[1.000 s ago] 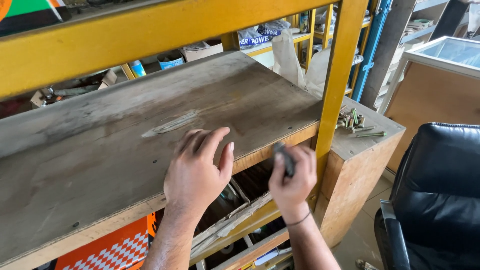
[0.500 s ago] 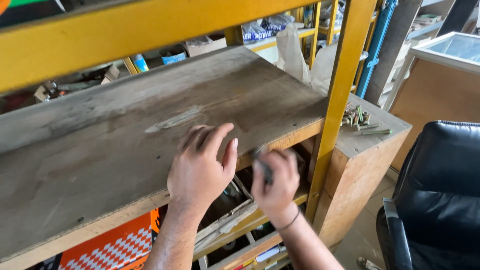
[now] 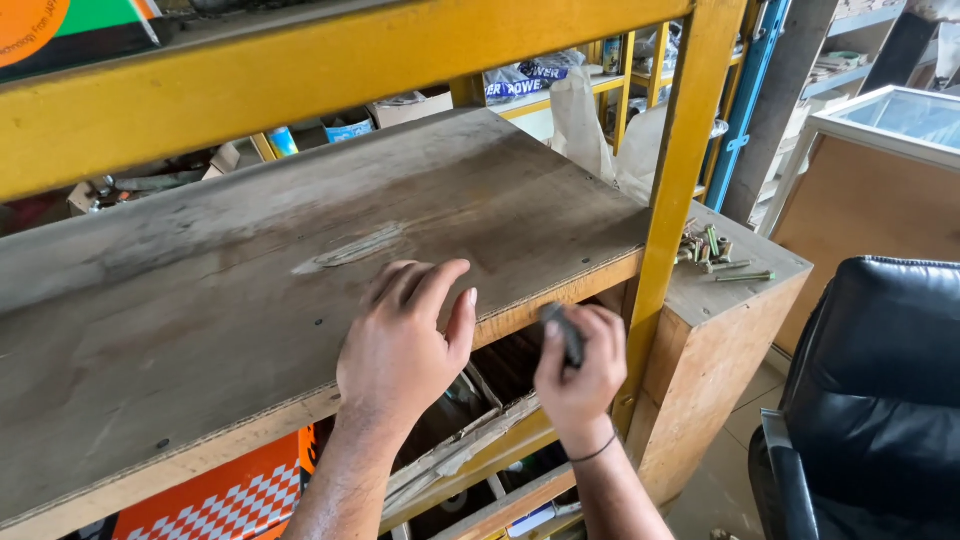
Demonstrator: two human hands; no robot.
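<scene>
My left hand point(image 3: 405, 345) lies flat, palm down, on the front edge of a worn wooden shelf board point(image 3: 250, 290), fingers spread and holding nothing. Just to its right, my right hand point(image 3: 580, 375) grips a small dark cylindrical object point(image 3: 566, 333) between thumb and fingers, below the board's front edge and beside a yellow upright post point(image 3: 672, 210). A thin dark band circles my right wrist.
A yellow crossbeam point(image 3: 330, 65) spans the top. A wooden box point(image 3: 720, 330) to the right carries several bolts point(image 3: 715, 250). A black padded chair point(image 3: 880, 400) stands at the far right. Cardboard and an orange checkered box point(image 3: 230, 495) sit under the board.
My right hand drifted left along the board's front edge with the dark object, then back right a little. My left hand has stayed flat on the board.
</scene>
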